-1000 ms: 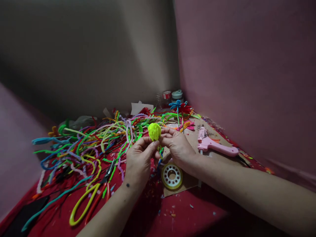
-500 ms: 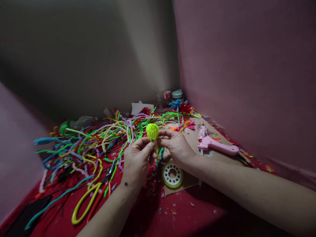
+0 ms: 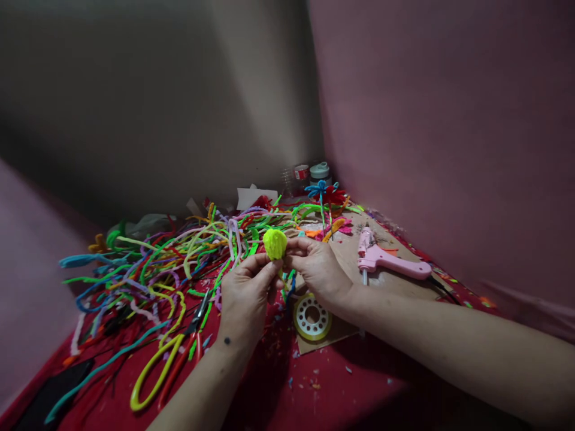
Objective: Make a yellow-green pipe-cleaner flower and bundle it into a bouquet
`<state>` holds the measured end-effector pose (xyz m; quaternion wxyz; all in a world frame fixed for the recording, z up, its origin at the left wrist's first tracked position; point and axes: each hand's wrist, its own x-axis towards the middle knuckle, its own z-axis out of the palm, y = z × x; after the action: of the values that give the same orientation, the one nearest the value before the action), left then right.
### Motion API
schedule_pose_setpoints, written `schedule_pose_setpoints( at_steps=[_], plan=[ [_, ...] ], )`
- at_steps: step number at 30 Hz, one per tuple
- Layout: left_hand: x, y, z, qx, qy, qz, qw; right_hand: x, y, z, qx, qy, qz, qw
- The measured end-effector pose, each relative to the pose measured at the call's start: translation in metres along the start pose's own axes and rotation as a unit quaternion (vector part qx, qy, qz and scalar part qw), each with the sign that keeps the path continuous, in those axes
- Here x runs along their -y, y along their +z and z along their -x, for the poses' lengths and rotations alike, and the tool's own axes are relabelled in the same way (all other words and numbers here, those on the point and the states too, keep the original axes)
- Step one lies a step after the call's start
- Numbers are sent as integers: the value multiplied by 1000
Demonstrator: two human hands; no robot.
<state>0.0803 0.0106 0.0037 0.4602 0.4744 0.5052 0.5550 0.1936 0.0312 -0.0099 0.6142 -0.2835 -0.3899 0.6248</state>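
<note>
A bright yellow pipe-cleaner flower bud (image 3: pixel 275 244) stands upright at the middle of the view. My left hand (image 3: pixel 249 293) pinches its base between thumb and fingers. From the other side my right hand (image 3: pixel 317 266) grips the bud's lower edge with thumb and forefinger. A short yellow length shows below the fingers, and the rest of the stem is hidden by my hands. Just under my right hand lies a roll of tape (image 3: pixel 312 317) on a piece of cardboard (image 3: pixel 345 335).
A pink glue gun (image 3: pixel 386 262) rests on the cardboard at right. Tangled pipe cleaners (image 3: pixel 179 251) spread across the left and back. Pliers with red and yellow handles (image 3: pixel 155 365) lie left of my left wrist. Finished blue flowers (image 3: pixel 321 190) and a jar (image 3: pixel 320 172) are at the back.
The bud has tilted slightly and sits a little lower, with both hands still on it. The whole view has shifted slightly.
</note>
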Motion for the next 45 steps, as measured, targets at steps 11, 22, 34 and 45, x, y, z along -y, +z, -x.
schedule_pose_setpoints(
  at_steps=[11,22,34,45],
  plan=[
    [0,-1,-2,-1,44,-37,998,-4,1,0,10,8,2,1000],
    [-4,-7,-2,-28,61,-126,990,-3,1,3,75,18,-3,997],
    [-7,-13,-3,3,45,-125,991,5,2,6,33,91,27,995],
    [-15,-21,-1,-62,193,-173,964,3,3,6,30,80,40,996]
  ],
)
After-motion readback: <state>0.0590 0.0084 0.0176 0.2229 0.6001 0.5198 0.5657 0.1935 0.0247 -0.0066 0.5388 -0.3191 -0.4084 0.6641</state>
